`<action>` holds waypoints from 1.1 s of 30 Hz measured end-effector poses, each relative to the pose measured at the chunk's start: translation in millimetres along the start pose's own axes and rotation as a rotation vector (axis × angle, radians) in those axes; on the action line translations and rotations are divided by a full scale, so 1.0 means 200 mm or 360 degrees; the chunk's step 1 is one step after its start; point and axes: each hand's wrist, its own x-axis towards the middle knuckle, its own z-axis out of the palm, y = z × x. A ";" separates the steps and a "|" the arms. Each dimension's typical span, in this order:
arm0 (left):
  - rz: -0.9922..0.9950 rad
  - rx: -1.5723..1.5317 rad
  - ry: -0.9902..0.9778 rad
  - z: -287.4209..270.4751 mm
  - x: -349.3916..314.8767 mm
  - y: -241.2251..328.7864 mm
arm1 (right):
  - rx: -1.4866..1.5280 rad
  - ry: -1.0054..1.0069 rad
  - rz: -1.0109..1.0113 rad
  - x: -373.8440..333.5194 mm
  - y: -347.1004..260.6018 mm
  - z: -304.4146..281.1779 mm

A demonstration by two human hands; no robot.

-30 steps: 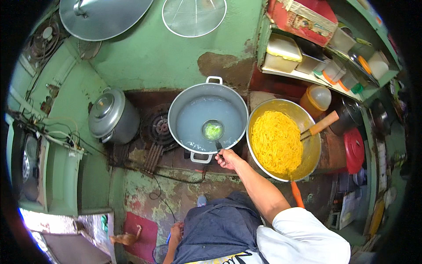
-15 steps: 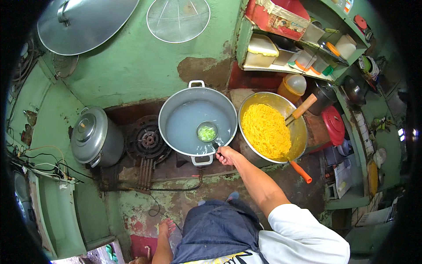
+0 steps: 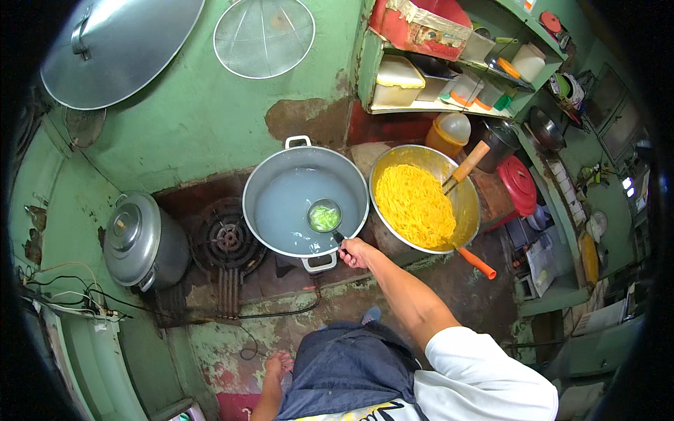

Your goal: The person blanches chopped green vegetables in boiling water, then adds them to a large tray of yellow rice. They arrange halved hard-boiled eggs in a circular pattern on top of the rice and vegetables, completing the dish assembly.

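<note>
My right hand is closed around the black handle of a small round strainer. The strainer is over the near right part of a large grey two-handled pot, with pale green shreds inside it. Cloudy, bluish liquid lies in the pot. My left hand hangs low beside my dark apron, fingers apart and holding nothing. Just right of the pot is a wide metal bowl heaped with yellow noodles. A wooden-handled utensil and an orange-handled one rest in it.
A bare gas burner is left of the pot, then a lidded metal pot. A big lid and a round mesh sieve hang on the green wall. Shelves with containers and a red lidded tub are at right.
The whole view has shifted a little. The strainer has moved slightly relative to the pot, and more of its black handle shows over the rim. My right hand keeps its grip.
</note>
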 end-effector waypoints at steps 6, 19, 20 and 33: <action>0.0135 -0.0215 0.0108 -0.14 0.01 0.09 | 0.0314 -0.0210 -0.0228 -0.13 0.01 0.06; 0.0275 0.0850 0.0075 -0.13 -0.23 -0.02 | 0.0069 -0.0112 -0.0180 -0.01 0.12 -0.01; 0.0419 0.0965 0.0008 -0.12 -0.24 -0.03 | 0.0083 -0.0111 -0.0204 -0.01 0.12 -0.02; -0.0099 0.0118 0.0006 -0.06 -0.06 0.07 | 0.0127 0.0061 -0.0283 -0.21 0.06 0.06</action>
